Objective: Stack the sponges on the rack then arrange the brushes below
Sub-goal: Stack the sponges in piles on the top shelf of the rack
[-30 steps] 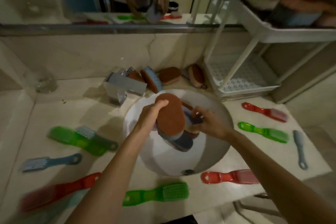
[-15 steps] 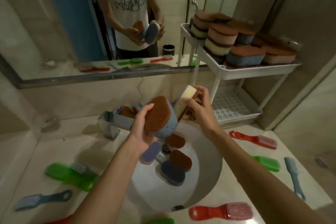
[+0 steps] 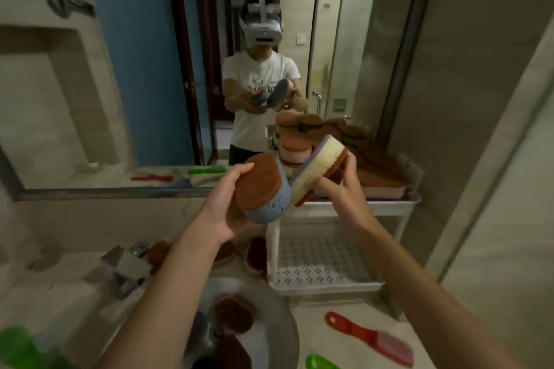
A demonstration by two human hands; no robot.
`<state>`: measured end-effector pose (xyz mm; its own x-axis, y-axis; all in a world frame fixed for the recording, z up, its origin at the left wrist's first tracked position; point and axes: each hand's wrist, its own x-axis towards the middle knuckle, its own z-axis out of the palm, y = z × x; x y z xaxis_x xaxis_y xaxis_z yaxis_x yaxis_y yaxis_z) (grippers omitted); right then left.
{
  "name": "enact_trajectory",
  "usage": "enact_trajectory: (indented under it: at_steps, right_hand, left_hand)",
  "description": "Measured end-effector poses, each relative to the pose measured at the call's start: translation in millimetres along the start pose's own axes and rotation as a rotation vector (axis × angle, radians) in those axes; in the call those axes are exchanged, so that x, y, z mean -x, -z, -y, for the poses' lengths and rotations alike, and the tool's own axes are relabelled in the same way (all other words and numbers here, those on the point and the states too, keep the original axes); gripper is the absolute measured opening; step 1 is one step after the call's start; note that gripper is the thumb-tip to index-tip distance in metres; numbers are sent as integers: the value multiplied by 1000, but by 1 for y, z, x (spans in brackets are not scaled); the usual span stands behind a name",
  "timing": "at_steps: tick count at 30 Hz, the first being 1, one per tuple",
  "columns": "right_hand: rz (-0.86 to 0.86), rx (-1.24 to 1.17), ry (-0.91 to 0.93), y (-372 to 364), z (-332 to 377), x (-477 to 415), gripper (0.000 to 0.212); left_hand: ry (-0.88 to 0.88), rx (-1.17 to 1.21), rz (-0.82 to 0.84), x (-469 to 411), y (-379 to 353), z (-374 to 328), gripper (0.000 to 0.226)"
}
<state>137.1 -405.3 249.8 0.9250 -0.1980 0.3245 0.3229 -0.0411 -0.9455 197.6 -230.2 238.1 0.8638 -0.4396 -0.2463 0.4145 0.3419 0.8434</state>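
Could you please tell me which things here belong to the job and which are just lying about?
Job: blue sponge in left hand, cream sponge in right hand, rack, stacked sponges, loose sponges in sink, red brush, green brush.
Just there: tap, mirror.

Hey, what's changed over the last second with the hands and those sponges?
Both hands rose from over the sink to the rack's top shelf. The left hand brought up the blue sponge. The right hand brought up the cream sponge, now tilted at the shelf's edge. Nothing was let go. The red brush still lies on the counter, and the lower shelf still holds no brushes.
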Motion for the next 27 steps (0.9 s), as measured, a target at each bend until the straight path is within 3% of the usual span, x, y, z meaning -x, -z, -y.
enact_trajectory:
  at_steps: [3, 7, 13, 17, 23, 27]
  right_hand:
    - [-20, -33, 9, 36, 13, -13, 65]
    - [-85, -121, -23, 60, 24, -31, 50]
    - [-195, -161, -172, 84, 38, -69, 38]
    - [-321, 104, -218, 105, 49, -98, 61]
    - [-273, 547, -274, 114, 25, -130, 56]
    - [-239, 684, -266, 112, 4, -143, 50]
  left_hand:
    - [-17, -94, -33, -7, -44, -9, 31]
    - [23, -51, 17, -16, -85, -18, 45]
    - [78, -152, 72, -36, -115, -45, 44]
    - [29, -167, 40, -60, -128, -77, 34]
    - [34, -106, 6, -120, -142, -83, 45]
    - [49, -76, -15, -151, -141, -69, 36]
